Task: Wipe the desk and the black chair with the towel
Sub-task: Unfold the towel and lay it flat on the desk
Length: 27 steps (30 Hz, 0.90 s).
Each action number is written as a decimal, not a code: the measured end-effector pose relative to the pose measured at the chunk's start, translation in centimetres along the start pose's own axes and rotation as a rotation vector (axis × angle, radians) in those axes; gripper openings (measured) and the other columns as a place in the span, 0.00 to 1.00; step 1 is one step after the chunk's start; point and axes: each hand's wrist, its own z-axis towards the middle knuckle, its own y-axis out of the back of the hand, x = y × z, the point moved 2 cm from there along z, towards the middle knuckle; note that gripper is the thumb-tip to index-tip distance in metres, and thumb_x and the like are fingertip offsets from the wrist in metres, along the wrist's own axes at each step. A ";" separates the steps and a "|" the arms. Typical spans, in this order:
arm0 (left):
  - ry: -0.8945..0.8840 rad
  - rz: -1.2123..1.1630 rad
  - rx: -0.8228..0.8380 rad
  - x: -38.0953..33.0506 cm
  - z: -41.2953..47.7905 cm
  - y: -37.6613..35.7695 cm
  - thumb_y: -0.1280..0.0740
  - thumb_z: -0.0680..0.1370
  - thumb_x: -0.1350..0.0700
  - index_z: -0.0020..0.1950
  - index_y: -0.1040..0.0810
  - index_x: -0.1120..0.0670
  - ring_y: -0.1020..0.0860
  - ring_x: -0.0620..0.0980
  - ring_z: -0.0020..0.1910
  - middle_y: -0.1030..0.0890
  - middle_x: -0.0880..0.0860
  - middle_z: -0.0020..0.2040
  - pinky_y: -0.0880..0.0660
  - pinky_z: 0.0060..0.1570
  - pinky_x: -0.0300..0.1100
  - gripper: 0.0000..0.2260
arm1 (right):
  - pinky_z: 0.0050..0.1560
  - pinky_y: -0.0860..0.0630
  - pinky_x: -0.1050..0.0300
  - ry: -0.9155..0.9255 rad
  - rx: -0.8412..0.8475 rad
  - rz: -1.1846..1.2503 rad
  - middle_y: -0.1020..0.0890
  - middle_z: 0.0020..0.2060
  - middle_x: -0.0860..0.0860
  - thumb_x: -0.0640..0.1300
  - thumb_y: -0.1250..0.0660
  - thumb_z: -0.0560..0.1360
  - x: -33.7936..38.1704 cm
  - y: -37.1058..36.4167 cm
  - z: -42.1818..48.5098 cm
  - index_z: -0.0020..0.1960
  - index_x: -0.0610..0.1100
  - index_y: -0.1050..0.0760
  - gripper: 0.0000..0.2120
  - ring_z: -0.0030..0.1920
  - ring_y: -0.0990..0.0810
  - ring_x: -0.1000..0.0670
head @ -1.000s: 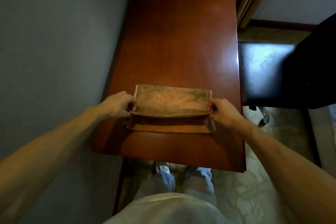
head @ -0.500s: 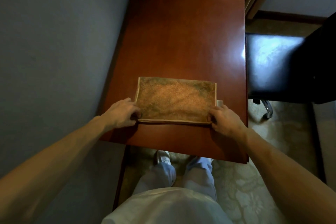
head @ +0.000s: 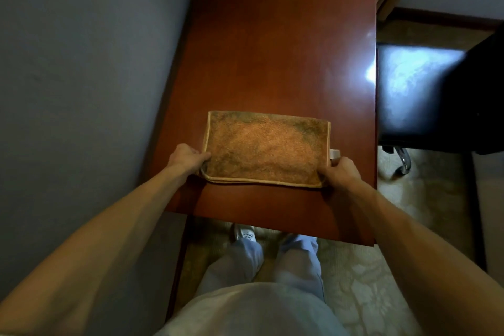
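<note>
The folded tan terry towel (head: 266, 148) with pale piping lies flat on the near part of the glossy reddish-brown wooden surface (head: 272, 35). Its long axis runs from 9 to 3 o'clock, crosswise to the surface. A small white tag (head: 335, 154) sticks out at its 3 o'clock edge. The left hand (head: 188, 157) pinches the 7 o'clock corner, and the right hand (head: 342, 172) grips the 5 o'clock corner. The shiny black chair (head: 425, 101) stands just beside the surface at 3 o'clock, on pale patterned carpet (head: 368, 281).
</note>
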 end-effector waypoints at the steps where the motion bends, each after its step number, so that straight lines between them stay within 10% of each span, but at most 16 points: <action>1: 0.016 -0.033 0.011 0.2 0.2 -0.1 0.25 0.78 0.51 0.45 0.21 0.56 0.16 0.56 0.49 0.15 0.57 0.47 0.20 0.56 0.54 0.11 | 0.50 0.18 0.49 -0.019 -0.001 0.020 0.15 0.53 0.42 0.44 0.28 0.79 -0.1 -0.3 0.0 0.60 0.37 0.22 0.14 0.50 0.15 0.44; 6: 0.033 -0.116 0.049 1.0 0.0 0.8 0.26 0.79 0.52 0.46 0.25 0.54 0.22 0.50 0.47 0.19 0.53 0.47 0.27 0.43 0.44 0.10 | 0.57 0.18 0.41 -0.058 0.043 0.013 0.16 0.46 0.44 0.43 0.27 0.77 0.0 -1.7 -0.5 0.47 0.43 0.23 0.07 0.49 0.14 0.43; 15: 0.004 0.214 -0.069 7.8 -0.3 6.3 0.30 0.81 0.50 0.44 0.26 0.53 0.19 0.56 0.47 0.17 0.57 0.48 0.24 0.48 0.50 0.10 | 0.55 0.17 0.46 0.026 0.247 -0.074 0.18 0.43 0.46 0.39 0.26 0.76 2.6 -7.4 -4.1 0.47 0.43 0.25 0.07 0.46 0.16 0.44; 20: 0.002 0.457 -0.156 11.6 -1.5 8.6 0.34 0.83 0.47 0.50 0.25 0.52 0.19 0.63 0.57 0.17 0.61 0.55 0.23 0.55 0.53 0.09 | 0.38 0.19 0.58 0.098 0.319 -0.224 0.18 0.39 0.48 0.41 0.24 0.75 2.9 -10.8 -6.0 0.45 0.46 0.26 0.09 0.38 0.17 0.50; 27: -0.075 0.607 -0.316 12.8 -2.3 8.5 0.36 0.84 0.48 0.59 0.24 0.58 0.21 0.70 0.60 0.19 0.67 0.60 0.24 0.56 0.58 0.13 | 0.52 0.15 0.42 0.077 0.304 -0.261 0.15 0.44 0.44 0.49 0.20 0.71 1.6 -12.7 -7.5 0.48 0.46 0.24 0.15 0.45 0.13 0.43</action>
